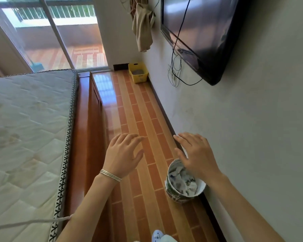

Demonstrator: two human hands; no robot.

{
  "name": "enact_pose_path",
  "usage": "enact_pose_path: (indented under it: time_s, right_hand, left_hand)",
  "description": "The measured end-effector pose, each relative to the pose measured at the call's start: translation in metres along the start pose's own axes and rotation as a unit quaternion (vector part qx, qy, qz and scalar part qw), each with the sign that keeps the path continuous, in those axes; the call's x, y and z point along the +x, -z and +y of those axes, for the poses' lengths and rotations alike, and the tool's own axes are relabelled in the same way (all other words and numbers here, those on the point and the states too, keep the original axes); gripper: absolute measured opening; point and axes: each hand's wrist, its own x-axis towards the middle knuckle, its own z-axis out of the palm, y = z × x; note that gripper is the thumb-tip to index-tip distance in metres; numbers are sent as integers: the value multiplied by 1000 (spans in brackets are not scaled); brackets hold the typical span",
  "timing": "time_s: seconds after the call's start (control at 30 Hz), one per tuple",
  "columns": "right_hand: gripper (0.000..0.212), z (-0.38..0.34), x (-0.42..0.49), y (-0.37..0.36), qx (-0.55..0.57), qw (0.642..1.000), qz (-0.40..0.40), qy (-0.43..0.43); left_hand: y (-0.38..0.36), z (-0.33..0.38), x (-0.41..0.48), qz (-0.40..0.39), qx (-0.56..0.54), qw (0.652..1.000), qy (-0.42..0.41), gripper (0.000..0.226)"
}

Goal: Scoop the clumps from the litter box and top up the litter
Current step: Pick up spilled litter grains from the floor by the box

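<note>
Yellow plastic, the litter box [138, 72] sits far down the tiled floor by the wall (grey litter inside). The left hand [123, 155] and right hand [195, 155] hover spread and empty, the right above a paper-filled wastebasket [171, 189]. Scooping seems unstarted; next comes walking over and finding a scoop.

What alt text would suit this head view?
Open, empty left hand and right hand reach over an orange-brown tiled floor, a round white wastebasket of crumpled paper below the right. A yellow plastic litter box stands far ahead.

Litter box [138, 72] beside far wall [252, 119]
</note>
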Motion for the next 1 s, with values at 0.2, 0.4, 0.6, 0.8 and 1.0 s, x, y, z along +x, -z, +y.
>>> enact_pose_path:
  time_s: [0.2, 0.4, 0.6, 0.8, 1.0]
  right_hand:
    - [43, 14, 56, -36, 19, 999, -20, 21]
    - [44, 17, 118, -85, 20, 997, -67, 11]
    - [45, 7, 213, -117, 16, 997, -70, 0]
    - [46, -3, 317, -143, 0, 999, -52, -5]
    - [44, -7, 383, -174, 17, 999, -47, -14]
  left_hand:
    - [-23, -43, 33, -2, -1, 1000, 27, 39]
    - [-47, -97, 81, -14, 2, 999, 36, 39]
    - [-50, -179, 153, -25, -4, 999, 33, 41]
    - [-48, -254, 240, -24, 6, 1000, 8, 44]
    - [-59, -302, 296, -29, 6, 1000, -5, 43]
